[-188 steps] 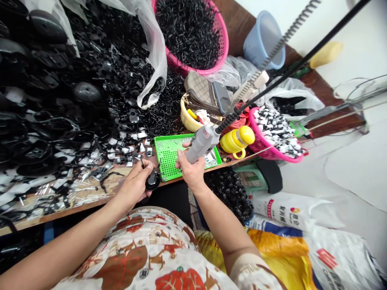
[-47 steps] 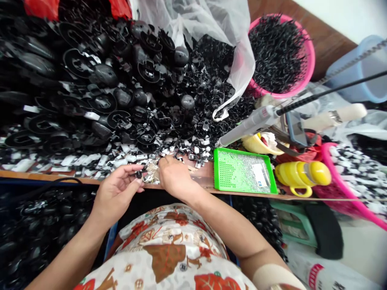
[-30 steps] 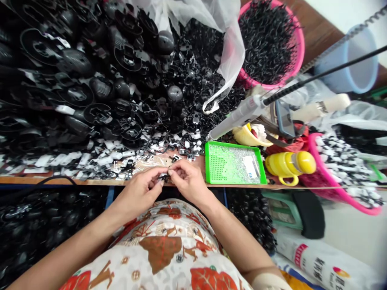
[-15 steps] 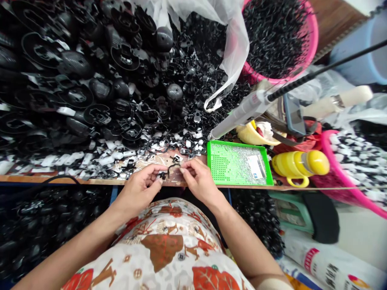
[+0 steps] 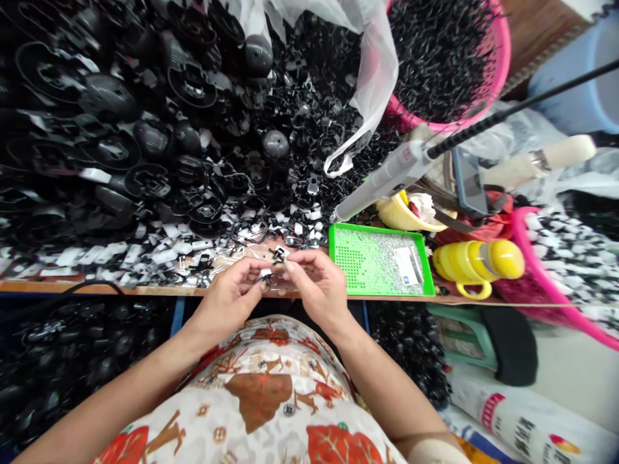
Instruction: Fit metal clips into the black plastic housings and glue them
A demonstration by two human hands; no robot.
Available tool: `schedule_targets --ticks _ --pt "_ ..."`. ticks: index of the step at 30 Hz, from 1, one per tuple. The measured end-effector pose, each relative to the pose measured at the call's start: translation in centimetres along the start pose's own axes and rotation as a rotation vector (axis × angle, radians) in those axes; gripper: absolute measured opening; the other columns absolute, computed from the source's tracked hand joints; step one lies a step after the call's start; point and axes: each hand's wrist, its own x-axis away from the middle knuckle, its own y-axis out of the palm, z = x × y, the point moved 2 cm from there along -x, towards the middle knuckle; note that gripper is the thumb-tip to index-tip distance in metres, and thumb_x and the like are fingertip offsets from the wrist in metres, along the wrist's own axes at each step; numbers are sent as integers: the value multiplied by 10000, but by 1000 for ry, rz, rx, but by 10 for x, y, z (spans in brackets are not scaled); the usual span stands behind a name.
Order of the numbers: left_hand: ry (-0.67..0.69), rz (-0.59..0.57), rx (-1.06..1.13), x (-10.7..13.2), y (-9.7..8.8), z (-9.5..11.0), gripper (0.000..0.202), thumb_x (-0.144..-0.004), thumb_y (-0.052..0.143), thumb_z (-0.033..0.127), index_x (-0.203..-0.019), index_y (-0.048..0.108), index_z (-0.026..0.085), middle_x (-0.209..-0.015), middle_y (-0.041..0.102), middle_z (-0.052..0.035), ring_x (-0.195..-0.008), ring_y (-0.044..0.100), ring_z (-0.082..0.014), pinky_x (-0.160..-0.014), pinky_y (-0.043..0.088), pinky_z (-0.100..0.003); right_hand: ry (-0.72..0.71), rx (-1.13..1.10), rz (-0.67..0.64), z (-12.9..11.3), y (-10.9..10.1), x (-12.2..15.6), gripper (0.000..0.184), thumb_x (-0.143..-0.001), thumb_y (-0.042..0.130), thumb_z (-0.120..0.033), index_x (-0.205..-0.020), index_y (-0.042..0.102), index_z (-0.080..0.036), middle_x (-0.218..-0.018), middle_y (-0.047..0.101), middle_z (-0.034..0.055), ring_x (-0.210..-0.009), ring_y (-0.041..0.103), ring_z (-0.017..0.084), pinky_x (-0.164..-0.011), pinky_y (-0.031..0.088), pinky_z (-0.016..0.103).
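Note:
Close together over the table's front edge, my two hands work on small plastic parts. My left hand (image 5: 233,289) is closed, pinching a small black-and-white plastic part (image 5: 264,275) between thumb and fingers. My right hand (image 5: 320,281) is closed too, its thumb and fingertips on a thin black plastic piece (image 5: 276,265) that reaches toward the left fingers. The fingertips partly hide both pieces, and I cannot tell whether they are joined. Just beyond the fingers, a small black clip-like part (image 5: 279,252) lies on the table.
A green tray (image 5: 333,258) with small metal bits stands right of my hands. Black housings (image 5: 113,96) and white pieces (image 5: 116,253) heap up beyond. A yellow bottle (image 5: 459,261), a grey rod (image 5: 372,183) and a pink basket (image 5: 503,64) are at the right.
The right hand has turned and its fingers have come nearer the left hand. Less of the thin black piece shows between them, and a white part now shows at the left fingertips.

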Motion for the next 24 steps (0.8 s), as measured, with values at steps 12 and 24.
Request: schedule_targets --ticks 12,24 --pt "168 205 -323 8 -9 11 305 -914 629 279 -1202 679 194 -1170 748 -82 -940 751 -194 -880 623 -322 -242 457 -105 -8 16 1 86 -959 580 -220 -879 611 -215 -986 648 73 -999 602 216 -930 480 405" --pt "170 209 -230 17 -5 13 293 -864 731 317 -1120 699 178 -944 759 -44 -778 744 -162 -748 648 -270 -134 194 -26 -6 18 5 136 -970 529 -228 -835 544 -218 -924 580 40 -914 570 175 -851 477 326"
